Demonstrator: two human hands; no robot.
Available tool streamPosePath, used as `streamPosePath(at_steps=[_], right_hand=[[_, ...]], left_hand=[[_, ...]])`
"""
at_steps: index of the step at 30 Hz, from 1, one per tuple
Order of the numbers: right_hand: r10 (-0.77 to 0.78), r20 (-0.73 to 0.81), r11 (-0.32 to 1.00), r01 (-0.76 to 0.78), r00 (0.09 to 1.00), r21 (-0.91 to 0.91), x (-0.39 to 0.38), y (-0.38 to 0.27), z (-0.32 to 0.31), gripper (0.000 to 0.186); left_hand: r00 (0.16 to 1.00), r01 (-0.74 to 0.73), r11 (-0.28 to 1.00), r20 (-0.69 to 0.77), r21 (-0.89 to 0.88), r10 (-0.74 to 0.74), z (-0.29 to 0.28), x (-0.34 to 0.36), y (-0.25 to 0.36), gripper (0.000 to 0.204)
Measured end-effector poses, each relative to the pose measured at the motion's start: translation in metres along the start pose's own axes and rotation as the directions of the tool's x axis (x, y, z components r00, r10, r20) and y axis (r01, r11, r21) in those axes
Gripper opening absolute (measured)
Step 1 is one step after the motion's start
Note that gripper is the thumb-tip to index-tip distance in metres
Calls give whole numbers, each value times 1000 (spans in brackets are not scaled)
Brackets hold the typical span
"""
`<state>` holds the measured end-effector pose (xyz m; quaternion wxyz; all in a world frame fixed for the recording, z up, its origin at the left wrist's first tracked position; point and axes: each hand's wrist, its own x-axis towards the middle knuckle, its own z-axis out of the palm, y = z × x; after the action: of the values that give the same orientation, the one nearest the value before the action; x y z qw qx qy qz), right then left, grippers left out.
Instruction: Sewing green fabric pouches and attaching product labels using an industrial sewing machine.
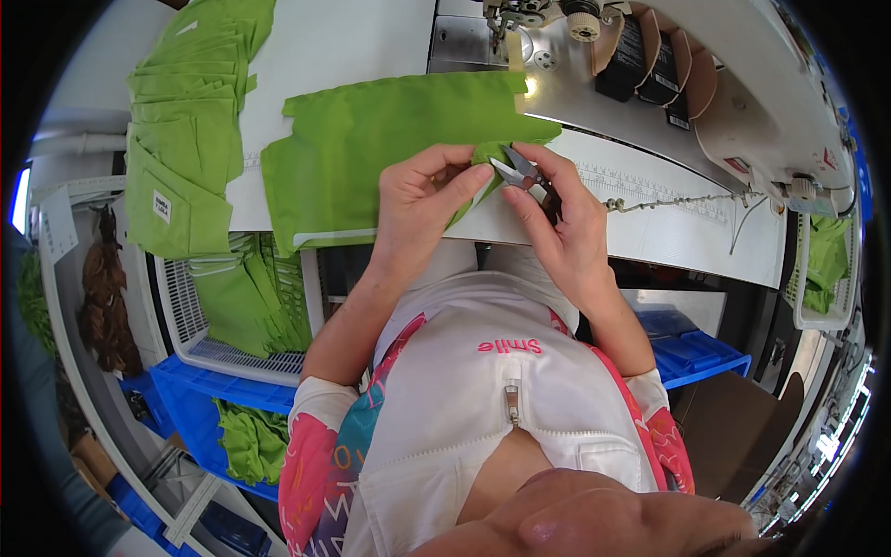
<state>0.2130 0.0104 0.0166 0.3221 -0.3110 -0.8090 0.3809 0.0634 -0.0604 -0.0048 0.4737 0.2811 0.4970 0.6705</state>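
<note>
A green fabric piece [390,158] with a pale strip along its near edge lies on the white tabletop [668,218]. My left hand [422,204] pinches a folded part of this fabric at its right side. My right hand [557,223] grips small dark-handled scissors [524,178], whose silver blades point up-left against the fabric fold beside my left thumb. Whether the blades are cutting anything I cannot tell. The sewing machine's needle area [506,42] is just beyond the fabric.
Stacked green pieces [186,158] lie at the left, above a white basket [181,316] of more pieces and a blue crate [186,390]. Dark packages [659,74] stand by the machine body [761,121]. A white basket [821,311] with green fabric hangs at the right, above a blue lid [691,353].
</note>
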Motion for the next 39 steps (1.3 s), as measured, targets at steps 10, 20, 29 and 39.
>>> streamPosePath(at_steps=[10, 20, 29, 39], right_hand=[[-28, 23, 998, 29, 999, -53, 1, -3, -1, 36], [-21, 45, 999, 23, 999, -46, 2, -2, -3, 36], [171, 72, 982, -176, 983, 66, 3, -4, -6, 29], [260, 83, 943, -272, 962, 190, 8, -3, -9, 16]], left_hand=[[1000, -25, 1000, 6, 3, 25, 1, -1, 0, 22], [1000, -4, 1000, -5, 6, 4, 1, 0, 2, 21], [1000, 23, 1000, -20, 0, -23, -1, 0, 0, 20], [982, -163, 973, 122, 166, 144, 10, -1, 8, 26]])
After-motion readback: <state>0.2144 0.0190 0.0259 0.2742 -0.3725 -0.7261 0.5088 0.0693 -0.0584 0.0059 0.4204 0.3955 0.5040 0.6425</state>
